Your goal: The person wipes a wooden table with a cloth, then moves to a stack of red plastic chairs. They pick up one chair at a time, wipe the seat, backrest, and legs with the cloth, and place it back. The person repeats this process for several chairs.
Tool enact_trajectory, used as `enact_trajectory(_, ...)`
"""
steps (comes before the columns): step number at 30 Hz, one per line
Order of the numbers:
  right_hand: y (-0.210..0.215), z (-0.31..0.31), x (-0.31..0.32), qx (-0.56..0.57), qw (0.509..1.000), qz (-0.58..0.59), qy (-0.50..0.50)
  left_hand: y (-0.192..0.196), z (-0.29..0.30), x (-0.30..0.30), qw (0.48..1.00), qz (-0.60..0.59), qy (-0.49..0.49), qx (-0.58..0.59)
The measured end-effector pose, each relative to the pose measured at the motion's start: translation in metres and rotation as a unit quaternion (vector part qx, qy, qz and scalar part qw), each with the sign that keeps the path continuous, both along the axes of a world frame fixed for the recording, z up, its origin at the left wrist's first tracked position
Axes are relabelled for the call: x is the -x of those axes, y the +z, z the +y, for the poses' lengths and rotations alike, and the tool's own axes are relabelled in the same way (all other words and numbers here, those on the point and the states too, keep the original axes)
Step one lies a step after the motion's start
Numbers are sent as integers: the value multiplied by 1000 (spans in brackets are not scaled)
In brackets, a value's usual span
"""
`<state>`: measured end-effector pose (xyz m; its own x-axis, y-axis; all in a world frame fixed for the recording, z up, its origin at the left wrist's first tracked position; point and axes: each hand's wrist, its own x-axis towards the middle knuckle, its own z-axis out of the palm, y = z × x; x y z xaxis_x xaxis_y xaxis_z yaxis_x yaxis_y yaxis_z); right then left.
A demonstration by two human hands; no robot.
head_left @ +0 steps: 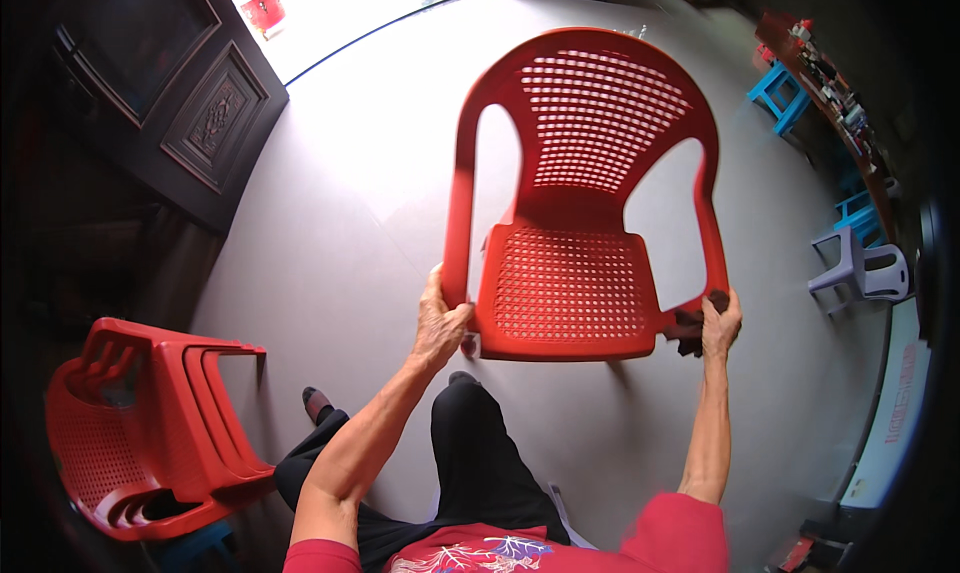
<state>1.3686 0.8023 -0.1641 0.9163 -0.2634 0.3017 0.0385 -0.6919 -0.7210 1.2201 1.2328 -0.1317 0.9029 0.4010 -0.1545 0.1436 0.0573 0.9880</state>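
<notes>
A red plastic armchair (pixel 570 283) with a perforated seat and back is in front of me, its seat facing me. My left hand (pixel 440 323) is closed around the front of its left armrest. At the right armrest's front end, my right hand (pixel 721 325) is closed, with a dark brown cloth (pixel 688 331) bunched under its fingers and against the chair. The cloth partly hides where that hand meets the armrest. How the chair's legs meet the floor is mostly hidden by the seat.
Stacked red chairs (pixel 160 433) stand at the lower left. A dark carved door (pixel 215 123) is at the upper left, beside a bright doorway. Blue stools (pixel 780 98), a pale purple chair (pixel 862 268) and a long cluttered table (pixel 835 103) line the right side.
</notes>
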Motion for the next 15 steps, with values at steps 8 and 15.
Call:
enact_trajectory(8, -17, -177, 103, 113, 977, 8, -179, -36, -123, -61, 992, -43, -70, -99)
enact_trajectory(15, -15, -203, 106, 282, 933, 149, -165, -27, -91, -27, 993, 42, -47, -100)
